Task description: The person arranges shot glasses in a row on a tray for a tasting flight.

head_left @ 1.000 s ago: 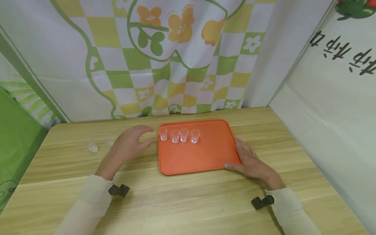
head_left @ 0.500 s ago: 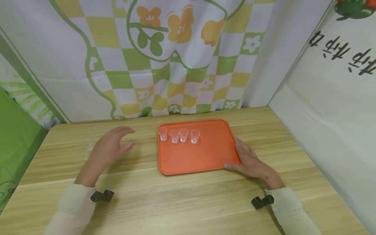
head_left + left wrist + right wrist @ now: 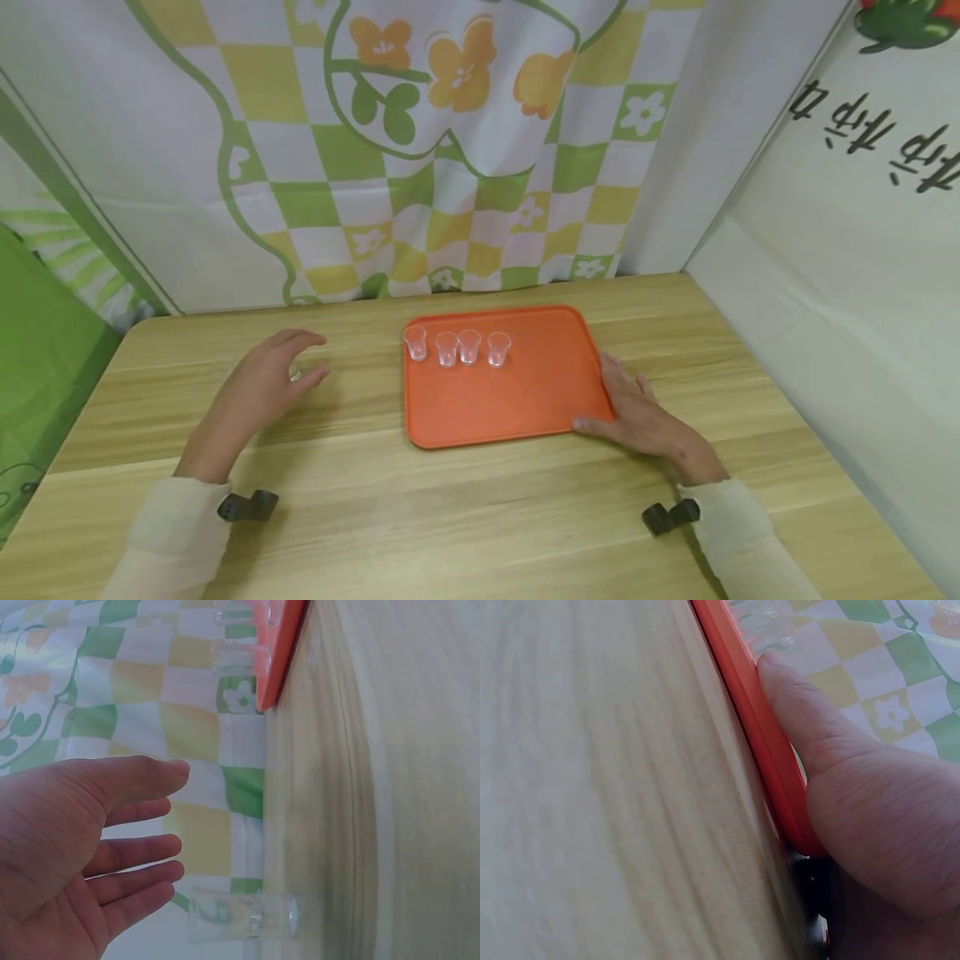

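Note:
In the head view my left hand (image 3: 258,392) hovers over the left side of the table, thumb and fingers apart and nothing held. A small clear shot glass (image 3: 296,375) shows partly between thumb and fingers; in the left wrist view this glass (image 3: 240,915) stands upright beyond the fingertips. Another clear glass (image 3: 223,367) is mostly hidden behind the hand. My right hand (image 3: 637,412) holds the right front corner of an orange tray (image 3: 517,408), thumb over its rim (image 3: 761,735). Several shot glasses, including one at the right end (image 3: 498,350), stand in a row on the tray.
The wooden table (image 3: 450,517) reaches back to a checked, flowered curtain (image 3: 465,200). A white wall panel (image 3: 840,275) borders the right side, and green fabric (image 3: 45,358) hangs on the left. Both wrists wear small black devices (image 3: 247,506).
My left hand has moved left, away from the tray's left edge, to the glasses on the table. The right hand and tray have stayed in place.

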`<state>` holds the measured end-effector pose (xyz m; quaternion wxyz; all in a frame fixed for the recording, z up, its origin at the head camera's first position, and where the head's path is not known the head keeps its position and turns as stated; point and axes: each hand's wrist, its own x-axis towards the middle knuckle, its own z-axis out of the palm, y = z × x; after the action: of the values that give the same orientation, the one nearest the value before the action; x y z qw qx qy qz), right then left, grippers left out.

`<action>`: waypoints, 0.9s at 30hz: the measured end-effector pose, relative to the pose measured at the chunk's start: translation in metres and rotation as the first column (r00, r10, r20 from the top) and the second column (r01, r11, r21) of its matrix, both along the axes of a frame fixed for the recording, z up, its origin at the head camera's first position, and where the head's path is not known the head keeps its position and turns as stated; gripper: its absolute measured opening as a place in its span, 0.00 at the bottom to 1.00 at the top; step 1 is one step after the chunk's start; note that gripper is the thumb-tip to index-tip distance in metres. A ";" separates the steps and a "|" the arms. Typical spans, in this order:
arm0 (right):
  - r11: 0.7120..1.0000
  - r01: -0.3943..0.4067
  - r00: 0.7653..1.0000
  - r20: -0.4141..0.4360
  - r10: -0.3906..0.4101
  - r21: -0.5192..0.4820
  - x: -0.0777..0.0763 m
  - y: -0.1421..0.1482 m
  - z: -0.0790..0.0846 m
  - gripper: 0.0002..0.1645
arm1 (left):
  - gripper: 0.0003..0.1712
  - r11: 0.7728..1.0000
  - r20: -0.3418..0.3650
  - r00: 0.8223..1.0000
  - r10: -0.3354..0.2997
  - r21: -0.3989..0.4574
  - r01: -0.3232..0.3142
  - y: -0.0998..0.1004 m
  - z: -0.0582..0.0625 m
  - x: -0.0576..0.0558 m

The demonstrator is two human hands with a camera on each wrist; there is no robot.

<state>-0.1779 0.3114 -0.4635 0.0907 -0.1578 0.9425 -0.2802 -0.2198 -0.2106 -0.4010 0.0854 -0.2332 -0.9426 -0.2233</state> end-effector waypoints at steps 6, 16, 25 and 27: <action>1.000 0.000 1.000 -0.004 0.000 -0.004 0.000 0.000 0.000 0.70 | 0.25 1.000 0.031 0.999 0.008 -0.005 -0.008 -0.003 -0.004 -0.001; 1.000 0.001 1.000 0.000 -0.001 0.004 0.001 0.000 0.001 0.70 | 0.24 1.000 0.051 0.999 0.006 0.012 -0.007 -0.007 -0.011 -0.006; 1.000 -0.002 1.000 -0.001 0.002 0.001 0.001 0.001 0.000 0.70 | 0.22 1.000 0.056 0.998 0.007 0.000 -0.007 -0.008 -0.017 -0.011; 1.000 -0.002 1.000 -0.002 0.002 0.005 0.000 0.001 0.000 0.70 | 0.22 1.000 0.060 0.998 0.008 -0.008 -0.007 -0.008 -0.016 -0.011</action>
<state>-0.1777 0.3126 -0.4638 0.0904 -0.1586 0.9432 -0.2775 -0.2310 -0.2190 -0.4175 0.0569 -0.2231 -0.9465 -0.2262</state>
